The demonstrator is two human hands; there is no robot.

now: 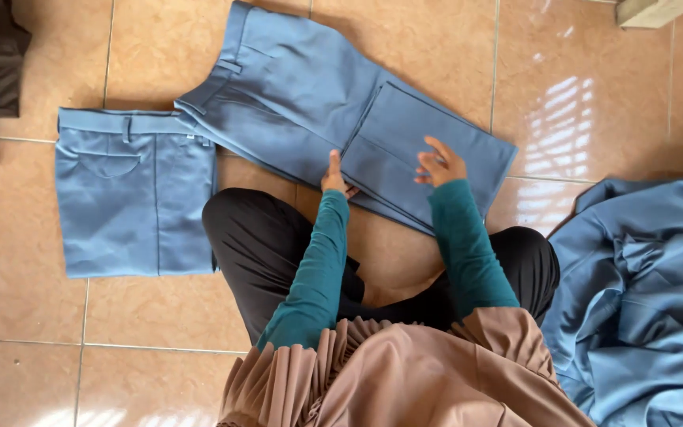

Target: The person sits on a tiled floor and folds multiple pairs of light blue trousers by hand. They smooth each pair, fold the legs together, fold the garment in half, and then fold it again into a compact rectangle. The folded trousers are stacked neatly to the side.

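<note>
One head-worn camera looks steeply down, close over the hands point(389, 170) and tiled floor point(25, 316).

A pair of trousers point(318, 103) is spread flat on the tiled floor point(25, 316), with one leg folded back over the other. The left hand point(335, 175) is laid on the near edge of that fold, and the right hand point(439, 164) is held just above the folded leg, a little to the right. A folded pair of trousers point(132, 198) is placed well to the left of the left hand. A heap of garments point(642, 292) is piled well to the right of the right hand.
</note>
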